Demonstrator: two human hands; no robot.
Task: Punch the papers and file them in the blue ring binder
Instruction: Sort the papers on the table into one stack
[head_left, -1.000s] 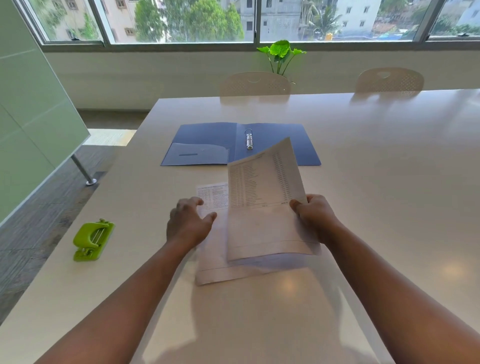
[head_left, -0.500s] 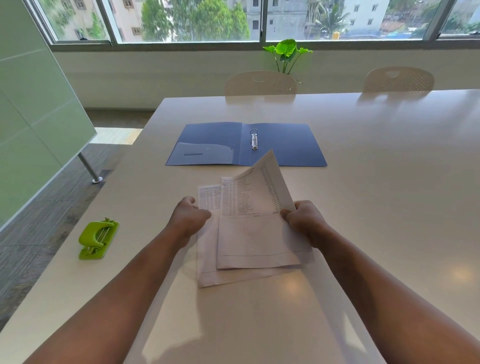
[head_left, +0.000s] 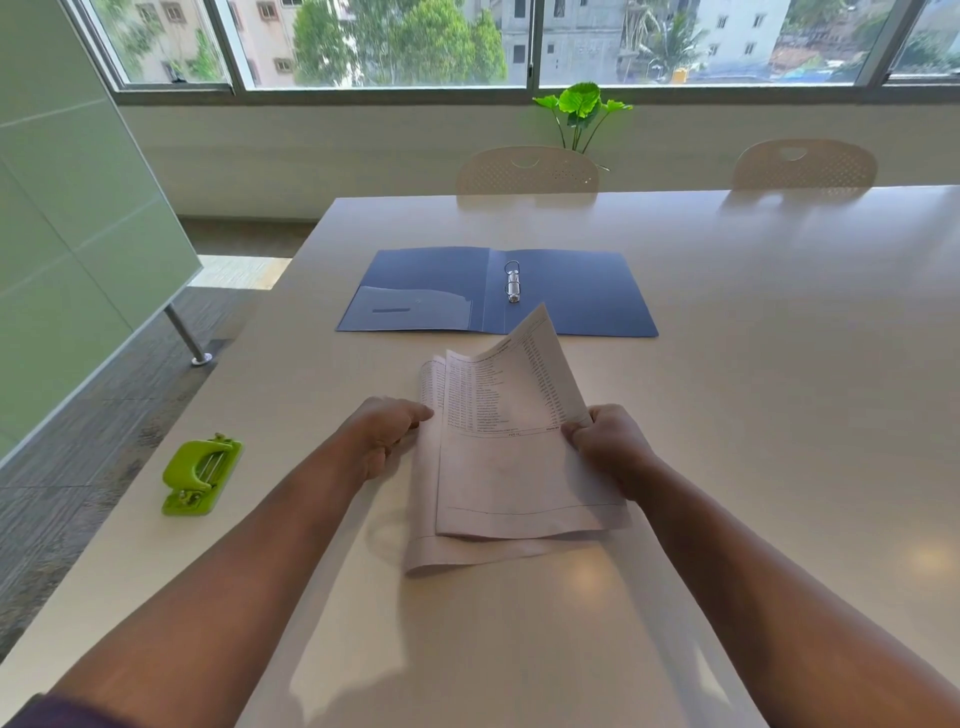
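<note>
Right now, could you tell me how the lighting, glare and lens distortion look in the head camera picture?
In the head view, daylight from the windows makes the table glossy, with soft glare spots near the right forearm. The forearms cast shadows toward the camera. The wide lens bends the window frame and the table edges. The papers show print too small to read; the blue ring binder and the green hole punch look sharp.

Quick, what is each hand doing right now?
Left hand: grips the papers' left edge.
Right hand: pinches the papers' right edge.

printed papers (head_left: 498, 441) lifted before open blue binder (head_left: 571, 291), green punch (head_left: 200, 475) left.
</note>
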